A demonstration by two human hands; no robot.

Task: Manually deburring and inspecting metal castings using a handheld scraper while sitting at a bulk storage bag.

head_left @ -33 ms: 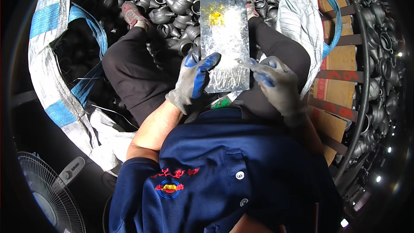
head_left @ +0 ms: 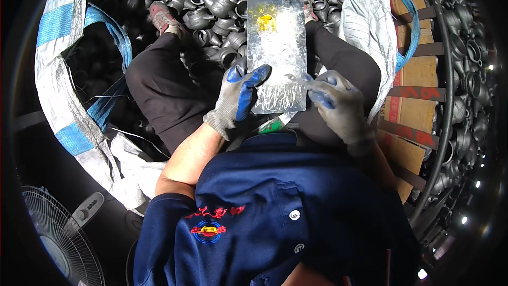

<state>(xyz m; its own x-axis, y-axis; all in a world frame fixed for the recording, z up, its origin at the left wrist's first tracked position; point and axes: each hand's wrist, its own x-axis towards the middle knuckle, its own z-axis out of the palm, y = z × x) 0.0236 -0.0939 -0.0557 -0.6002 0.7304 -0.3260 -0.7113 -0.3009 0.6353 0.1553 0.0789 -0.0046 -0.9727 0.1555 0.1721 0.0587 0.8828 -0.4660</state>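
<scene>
My left hand (head_left: pixel 238 92), in a grey glove with blue-coated fingers, grips the lower left edge of a flat metal sheet (head_left: pixel 278 58), thumb on its face. The sheet lies above my lap, its long side pointing away from me. Yellow smears mark its far end, and white streaky residue covers the middle and near end. At the sheet's right edge is my right hand (head_left: pixel 336 100), in a similar glove. Its fingers are curled and pinched together; what they hold, if anything, is too small to make out.
Grey metal pipe fittings (head_left: pixel 225 5) are heaped beyond my knees, around my feet. A white and blue woven bulk bag (head_left: pixel 69 90) surrounds my legs. On the right, a slatted cage wall (head_left: pixel 415 92) backed with cardboard separates more fittings (head_left: pixel 465 90). A fan (head_left: pixel 61 238) stands at lower left.
My right hand's fingers have shifted slightly and curl more beside the sheet. The sheet has moved a hair to the right; my left hand keeps its grip.
</scene>
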